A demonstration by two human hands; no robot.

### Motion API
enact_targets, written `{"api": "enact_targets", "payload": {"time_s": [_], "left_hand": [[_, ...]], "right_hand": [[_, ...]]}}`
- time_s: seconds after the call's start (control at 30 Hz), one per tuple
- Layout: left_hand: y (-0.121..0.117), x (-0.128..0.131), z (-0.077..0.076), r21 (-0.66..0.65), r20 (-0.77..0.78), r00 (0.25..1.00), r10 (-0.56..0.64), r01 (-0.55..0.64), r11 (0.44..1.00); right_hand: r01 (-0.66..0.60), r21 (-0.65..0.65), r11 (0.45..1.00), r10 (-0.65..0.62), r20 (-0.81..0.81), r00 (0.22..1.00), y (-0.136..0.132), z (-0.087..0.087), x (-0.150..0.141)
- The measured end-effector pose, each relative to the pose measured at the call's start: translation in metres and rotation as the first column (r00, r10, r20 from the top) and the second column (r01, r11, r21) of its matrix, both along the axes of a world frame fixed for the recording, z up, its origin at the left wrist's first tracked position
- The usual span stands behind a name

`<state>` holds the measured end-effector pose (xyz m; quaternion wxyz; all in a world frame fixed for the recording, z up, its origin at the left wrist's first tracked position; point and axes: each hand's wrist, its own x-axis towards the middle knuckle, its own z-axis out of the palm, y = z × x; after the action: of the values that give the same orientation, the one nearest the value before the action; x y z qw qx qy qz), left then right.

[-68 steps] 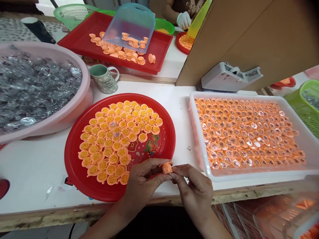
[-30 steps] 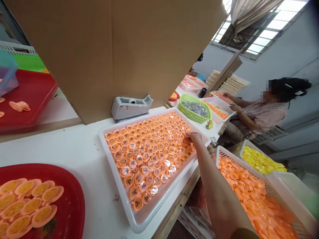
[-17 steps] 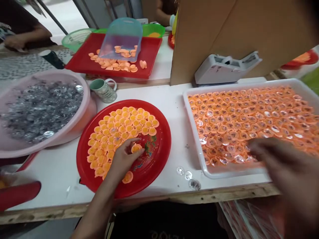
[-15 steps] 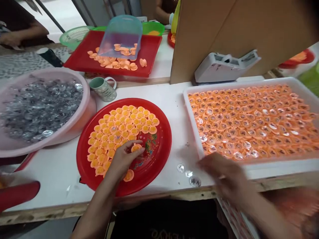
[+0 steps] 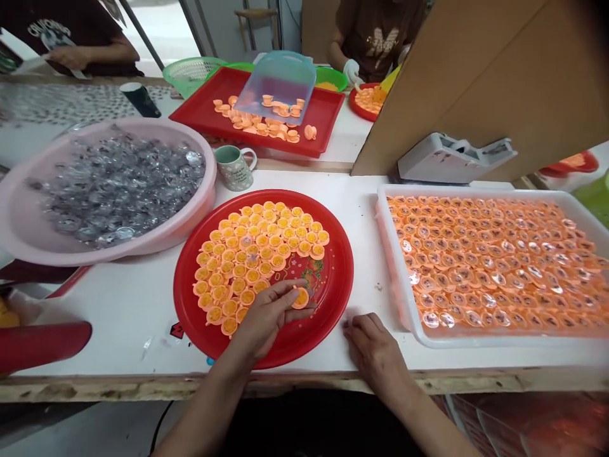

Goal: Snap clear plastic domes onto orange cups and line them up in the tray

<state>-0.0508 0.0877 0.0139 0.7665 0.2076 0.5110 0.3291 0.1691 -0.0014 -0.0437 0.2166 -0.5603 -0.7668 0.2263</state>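
Observation:
My left hand (image 5: pixel 272 312) is over the red round tray (image 5: pixel 328 317), pinching a small orange toy teacup (image 5: pixel 300 298) with a yellow filling between thumb and fingers. Rows of similar orange cups (image 5: pixel 247 254) stand on the left and back of that tray. On the white tabletop, just right of the red tray, my right hand (image 5: pixel 375 349) rests with its fingers curled down. Whatever is under its fingertips is hidden. To the right, a white tray (image 5: pixel 409 311) is packed with orange cups (image 5: pixel 480 266) topped by shiny clear discs.
At left is a pink basin (image 5: pixel 209 203) full of clear discs (image 5: pixel 124 190). Behind stand a mug (image 5: pixel 234 170), a red tray (image 5: pixel 209 86) under a blue bin (image 5: pixel 280 79), a tape dispenser (image 5: pixel 447 162) and a cardboard panel (image 5: pixel 457 82). Two people are across the table.
My right hand has moved left from the white tray's corner down to the tabletop beside the red tray. My left hand still holds the cup, now turned more upward. The camera view has shifted.

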Motion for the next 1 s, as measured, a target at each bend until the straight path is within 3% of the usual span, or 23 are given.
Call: {"api": "enact_targets", "payload": {"time_s": [0.07,0.13,0.2,0.27,0.33,0.37,0.43,0.53,0.73,0.87,1.0], "left_hand": [[0.0,0.002,-0.002,0.013,-0.03,0.999,-0.015,0.015,1.0],[0.001,0.005,-0.003,0.023,-0.047,0.999,-0.028,0.029,0.999],[0.002,0.01,-0.002,0.013,-0.058,0.997,-0.054,0.054,0.998],[0.003,0.016,0.0,-0.006,-0.061,0.994,-0.096,0.095,0.995],[0.004,0.021,0.001,-0.014,-0.062,0.988,-0.145,0.144,0.989],[0.005,0.024,0.001,-0.011,-0.064,0.984,-0.167,0.167,0.986],[0.005,0.029,0.0,0.005,-0.071,0.979,-0.19,0.191,0.982],[0.005,0.032,-0.004,0.02,-0.046,0.983,-0.18,0.181,0.983],[0.006,0.022,-0.009,0.003,0.029,0.993,-0.118,0.118,0.993],[0.006,0.02,-0.009,0.02,-0.018,0.992,-0.123,0.123,0.992],[0.006,0.023,-0.003,0.055,-0.022,0.979,-0.201,0.202,0.978]], "right_hand": [[0.047,-0.048,0.998,-0.052,-0.116,0.992,-0.004,0.004,0.008],[0.16,-0.188,0.969,-0.213,-0.309,0.927,-0.004,0.012,0.013],[0.202,-0.422,0.884,-0.419,-0.522,0.743,-0.002,0.023,0.015],[0.099,-0.623,0.776,-0.584,-0.651,0.485,0.002,0.032,0.014],[-0.022,-0.704,0.71,-0.672,-0.687,0.277,0.007,0.038,0.01],[-0.056,-0.717,0.694,-0.693,-0.687,0.218,0.01,0.039,0.007],[-0.076,-0.728,0.681,-0.71,-0.682,0.176,0.016,0.039,0.002],[-0.05,-0.716,0.696,-0.685,-0.684,0.25,0.028,0.038,-0.004],[-0.029,-0.651,0.759,-0.512,-0.623,0.592,0.055,0.048,-0.006],[-0.093,-0.514,0.853,-0.247,-0.553,0.796,0.067,0.055,-0.009],[-0.159,-0.322,0.933,-0.028,-0.507,0.862,0.079,0.055,-0.016]]}}
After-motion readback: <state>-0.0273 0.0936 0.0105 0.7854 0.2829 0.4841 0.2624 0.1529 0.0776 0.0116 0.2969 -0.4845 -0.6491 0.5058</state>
